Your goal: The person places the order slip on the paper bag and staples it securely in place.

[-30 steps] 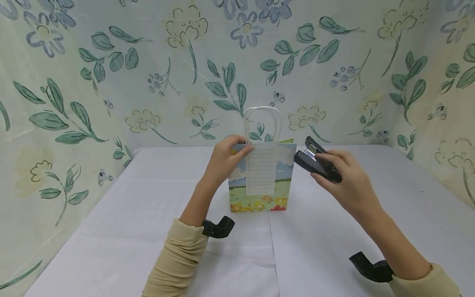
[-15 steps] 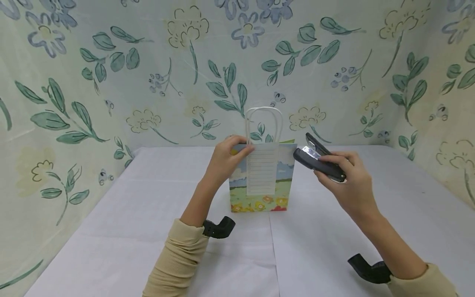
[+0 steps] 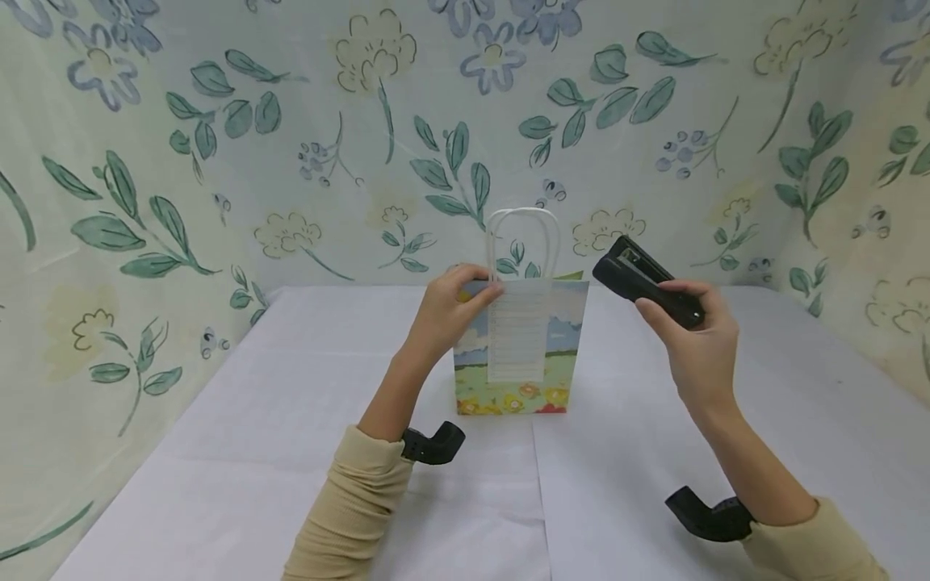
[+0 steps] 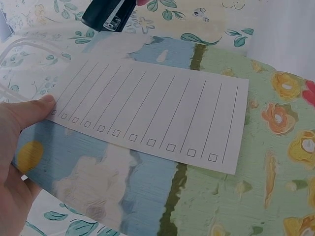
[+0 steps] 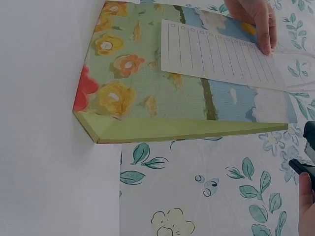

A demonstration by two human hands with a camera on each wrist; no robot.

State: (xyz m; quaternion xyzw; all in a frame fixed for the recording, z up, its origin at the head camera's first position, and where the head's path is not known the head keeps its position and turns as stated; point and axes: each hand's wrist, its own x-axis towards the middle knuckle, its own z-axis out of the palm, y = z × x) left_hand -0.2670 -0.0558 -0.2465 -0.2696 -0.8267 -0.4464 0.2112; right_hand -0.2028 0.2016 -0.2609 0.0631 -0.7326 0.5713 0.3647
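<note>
A paper gift bag (image 3: 567, 339) printed with sky, grass and flowers stands upright on the table, its white handles (image 3: 525, 213) raised. Against its front lies a lined checklist paper (image 4: 152, 113) with small boxes. My left hand (image 3: 454, 307) pinches the paper's top left corner together with the bag's upper edge, thumb in front in the left wrist view. To the right of the bag my right hand (image 3: 701, 339) holds a black stapler (image 3: 643, 282) in the air, its head pointing up and left, apart from the bag. Only part of the stapler shows in the right wrist view.
A white cloth covers the table (image 3: 291, 484), with a crease running toward the front. Floral curtains (image 3: 349, 161) stand behind and at both sides. Black wrist cameras (image 3: 436, 444) sit on both forearms.
My right hand has lifted the stapler up and slightly right, away from the bag's top edge, turning it. The left hand keeps its pinch on the paper and bag.
</note>
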